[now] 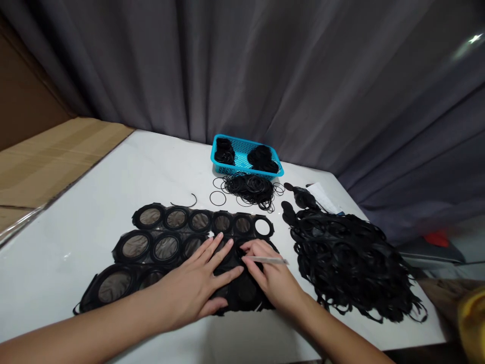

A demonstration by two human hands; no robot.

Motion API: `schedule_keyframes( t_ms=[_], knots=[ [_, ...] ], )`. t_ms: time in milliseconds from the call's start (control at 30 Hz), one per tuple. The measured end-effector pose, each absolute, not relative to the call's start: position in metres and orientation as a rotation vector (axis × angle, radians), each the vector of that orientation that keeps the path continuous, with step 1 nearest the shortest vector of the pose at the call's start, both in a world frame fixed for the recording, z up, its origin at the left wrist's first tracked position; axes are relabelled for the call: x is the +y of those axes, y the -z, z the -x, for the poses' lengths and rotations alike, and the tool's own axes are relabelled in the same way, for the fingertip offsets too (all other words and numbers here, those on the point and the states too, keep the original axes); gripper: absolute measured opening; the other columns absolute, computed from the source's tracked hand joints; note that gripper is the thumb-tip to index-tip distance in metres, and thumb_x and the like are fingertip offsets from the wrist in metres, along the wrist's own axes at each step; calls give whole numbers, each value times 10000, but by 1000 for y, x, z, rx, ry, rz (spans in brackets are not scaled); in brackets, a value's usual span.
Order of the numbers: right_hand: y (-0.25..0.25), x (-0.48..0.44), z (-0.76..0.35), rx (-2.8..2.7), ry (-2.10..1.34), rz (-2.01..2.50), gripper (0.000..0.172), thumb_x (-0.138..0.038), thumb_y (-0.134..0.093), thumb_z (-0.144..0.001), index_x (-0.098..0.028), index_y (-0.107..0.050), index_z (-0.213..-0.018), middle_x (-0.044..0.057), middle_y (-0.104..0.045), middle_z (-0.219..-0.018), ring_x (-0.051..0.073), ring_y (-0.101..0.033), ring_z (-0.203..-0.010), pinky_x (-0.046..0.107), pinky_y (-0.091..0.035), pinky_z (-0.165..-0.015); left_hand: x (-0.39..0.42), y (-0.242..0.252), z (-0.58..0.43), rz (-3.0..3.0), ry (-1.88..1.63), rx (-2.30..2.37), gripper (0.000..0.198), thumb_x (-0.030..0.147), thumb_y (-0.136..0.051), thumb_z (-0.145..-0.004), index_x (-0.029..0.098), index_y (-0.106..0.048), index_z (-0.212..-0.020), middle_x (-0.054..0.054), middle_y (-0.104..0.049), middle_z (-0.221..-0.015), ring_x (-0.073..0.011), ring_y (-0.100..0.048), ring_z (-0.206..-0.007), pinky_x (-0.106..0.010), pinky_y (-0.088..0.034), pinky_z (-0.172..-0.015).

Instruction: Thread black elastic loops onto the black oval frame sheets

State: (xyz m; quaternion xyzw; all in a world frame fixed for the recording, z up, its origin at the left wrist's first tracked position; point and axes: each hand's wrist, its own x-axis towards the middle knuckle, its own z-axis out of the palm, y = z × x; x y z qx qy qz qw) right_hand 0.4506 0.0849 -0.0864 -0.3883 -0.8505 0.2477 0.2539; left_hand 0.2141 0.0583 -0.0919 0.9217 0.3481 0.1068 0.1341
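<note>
Black sheets with rows of round openings (166,246) lie on the white table, most openings backed by thin dark film. My left hand (200,275) rests flat on them with its fingers spread, holding nothing. Just to its right, my right hand (267,265) is closed around slim metal tweezers (278,261), whose rear end sticks out to the right. The right fingertips touch the sheet in the middle row, and the tweezers' tips are hidden. At the top right of the sheets, one opening (262,227) shows bare white table through it.
A blue basket (246,174) holding black pieces stands at the back. Before it lie a heap of thin black rings (250,188) and a curved strip (194,199). A large pile of black scraps (348,263) covers the right side. Cardboard (56,162) borders the left; a grey curtain (235,65) hangs behind.
</note>
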Motion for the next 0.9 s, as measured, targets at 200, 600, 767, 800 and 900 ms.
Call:
schedule_keyframes(
  t_ms=[200, 600, 767, 800, 900],
  knots=[
    [90, 100, -468, -2427, -333, 1127, 187, -114, -424, -961, -204, -588, -963, 147, -676, -1050, 285, -595, -978, 417, -501, -839, 58, 94, -214, -2679, -300, 1016, 678, 414, -674, -925, 341, -389, -1536, -116, -109, -1682, -445, -132, -1514, -623, -236, -1187],
    [64, 160, -469, -2098, -566, 1266, 196, -343, -468, -988, -236, -543, -842, 42, -667, -835, 203, -616, -731, 296, -452, -693, 79, 84, -214, -2712, -277, 1097, 708, 598, -545, -970, 256, -349, -1558, -162, -229, -1647, -372, -174, -1524, -558, -213, -1211],
    [78, 156, -446, -2166, -877, 1135, 179, -281, -483, -978, -228, -534, -815, 44, -664, -929, 201, -626, -897, 331, -469, -835, 98, 95, -214, -2740, -265, 1159, 654, 564, -517, -998, 223, -385, -1541, -174, -244, -1639, -341, -210, -1521, -539, -200, -1220],
    [79, 157, -446, -2154, -921, 1136, 179, -281, -495, -972, -226, -528, -804, 46, -662, -957, 202, -624, -937, 340, -464, -865, 99, 97, -213, -2733, -259, 1165, 648, 560, -521, -998, 239, -382, -1543, -168, -244, -1640, -349, -210, -1520, -554, -204, -1214],
    [80, 159, -448, -2085, -1029, 1146, 203, -290, -529, -950, -222, -496, -762, 46, -655, -993, 200, -622, -984, 344, -454, -893, 98, 102, -211, -2712, -279, 1182, 635, 547, -526, -999, 280, -364, -1551, -145, -238, -1648, -365, -194, -1521, -585, -194, -1207]
  ],
)
